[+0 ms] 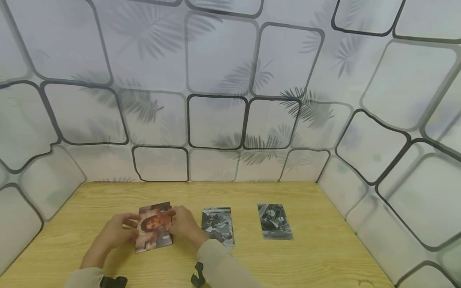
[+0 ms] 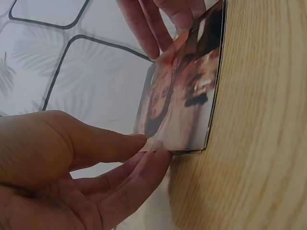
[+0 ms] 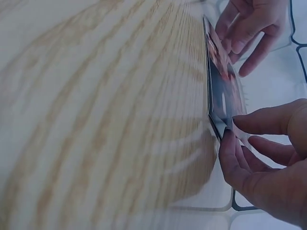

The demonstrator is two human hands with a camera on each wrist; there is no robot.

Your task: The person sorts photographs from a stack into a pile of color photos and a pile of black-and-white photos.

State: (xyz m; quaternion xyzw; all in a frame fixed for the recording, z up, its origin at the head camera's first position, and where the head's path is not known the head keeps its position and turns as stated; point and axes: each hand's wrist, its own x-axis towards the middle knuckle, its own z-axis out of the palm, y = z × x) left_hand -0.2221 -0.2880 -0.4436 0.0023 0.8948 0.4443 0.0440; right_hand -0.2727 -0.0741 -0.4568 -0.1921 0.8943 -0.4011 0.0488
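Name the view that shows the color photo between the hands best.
The head view: it shows nearly the whole color photo from above, the right hand covering part of one edge. The left wrist view shows it slanted; the right wrist view, nearly edge-on.

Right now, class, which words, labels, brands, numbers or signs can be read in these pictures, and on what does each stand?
None can be read.
Colour photo: no legible lettering.
Middle black-and-white photo: none legible; its details are too small.
Right-hand black-and-white photo: the same.
Dark band at the right wrist: a yellow mark, too blurred to read.
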